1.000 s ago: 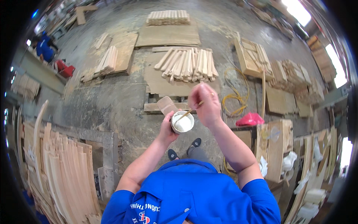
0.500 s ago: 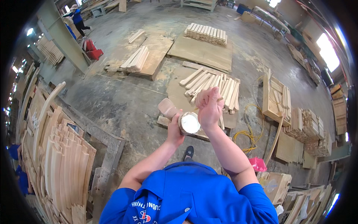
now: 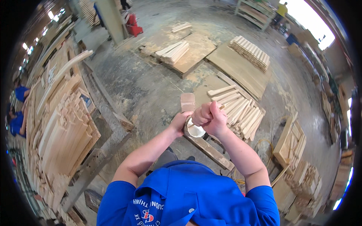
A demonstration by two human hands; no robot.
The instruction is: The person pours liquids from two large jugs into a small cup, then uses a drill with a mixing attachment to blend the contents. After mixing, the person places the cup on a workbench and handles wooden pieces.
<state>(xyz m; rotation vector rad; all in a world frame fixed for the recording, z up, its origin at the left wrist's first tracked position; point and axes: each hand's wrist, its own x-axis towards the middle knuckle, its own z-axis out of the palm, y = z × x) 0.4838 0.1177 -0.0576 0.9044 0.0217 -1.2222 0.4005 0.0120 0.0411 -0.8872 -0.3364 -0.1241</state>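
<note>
My left hand [image 3: 180, 122] is closed around a small round tub [image 3: 186, 128] with a white, paste-like filling. A flat, pinkish-brown piece with a broad rounded end [image 3: 187, 101] juts out beyond that hand; whether the fingers grip it too is hard to see. Over the tub's right rim, my right hand [image 3: 211, 117] makes a fist with the thumb on top. A bit of a thin wooden stick [image 3: 222, 107] shows beside the thumb. The stick's lower end is hidden behind the hand.
Wooden slats [image 3: 241, 113] lie fanned on a low board ahead right, with stacked slats [image 3: 249, 52] farther back. Curved wooden parts [image 3: 66, 139] are piled at left beside a grey beam [image 3: 113, 116]. A wooden crate [image 3: 288, 141] and a yellow hose [image 3: 266, 143] are at right.
My view has swung left, so the surroundings sit farther right. My right fist has come lower and closer over the tub, covering part of its opening. The left hand still holds the tub.
</note>
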